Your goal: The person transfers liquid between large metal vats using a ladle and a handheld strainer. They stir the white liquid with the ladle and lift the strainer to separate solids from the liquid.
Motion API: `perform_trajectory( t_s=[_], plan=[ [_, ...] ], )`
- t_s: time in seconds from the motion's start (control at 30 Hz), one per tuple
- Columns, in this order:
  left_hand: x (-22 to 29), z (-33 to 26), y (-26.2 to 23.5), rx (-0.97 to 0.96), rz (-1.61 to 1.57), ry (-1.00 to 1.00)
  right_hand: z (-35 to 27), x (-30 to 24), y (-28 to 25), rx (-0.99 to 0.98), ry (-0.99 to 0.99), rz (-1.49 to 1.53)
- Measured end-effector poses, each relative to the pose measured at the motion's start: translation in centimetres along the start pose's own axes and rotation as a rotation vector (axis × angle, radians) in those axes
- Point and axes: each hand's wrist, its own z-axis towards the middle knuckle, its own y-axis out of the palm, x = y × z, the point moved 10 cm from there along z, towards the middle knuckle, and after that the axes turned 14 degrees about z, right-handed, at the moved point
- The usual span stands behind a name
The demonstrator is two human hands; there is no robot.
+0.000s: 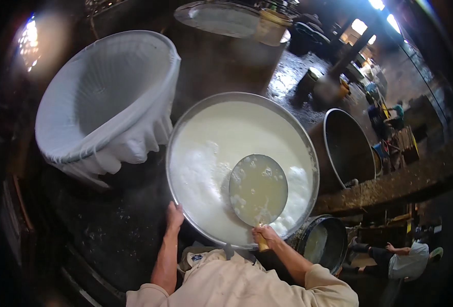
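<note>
A wide round metal vat (239,96) stands right in front of me, filled with white milky liquid (236,128) that carries patches of foam. My left hand (175,216) is closed on the vat's near-left rim. At the near edge, my right hand (267,235) grips the short, light-coloured handle (263,246) of a round, shallow ladle. The ladle's bowl lies over the vat's near-right part. Pale yellowish liquid (258,192) with a few bubbles fills it, and foam lies around its edge.
A large tub lined with white cloth (134,140) stands at the left. Right of the vat are an empty-looking metal barrel (331,153) and a dark round container (339,245) with pale liquid. A bucket (272,28) stands far back. One person (408,258) is at the right.
</note>
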Motion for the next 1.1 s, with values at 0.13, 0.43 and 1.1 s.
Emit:
perform_trajectory(
  t_s=[0.13, 0.43, 1.1],
  plan=[
    [0.2, -0.1, 0.1, -0.003, 0.032, -0.022, 4.5, 0.5, 7.6, -0.109, 0.05, 0.082],
    [1.4, -0.9, -0.5, -0.056, 0.056, -0.076, 9.3, 0.7, 13.9, -0.127, 0.044, 0.257],
    [0.5, 0.1, -0.3, -0.01, 0.093, -0.135, 6.8, -5.4, -3.5, 0.005, -0.043, 0.052]
  ],
)
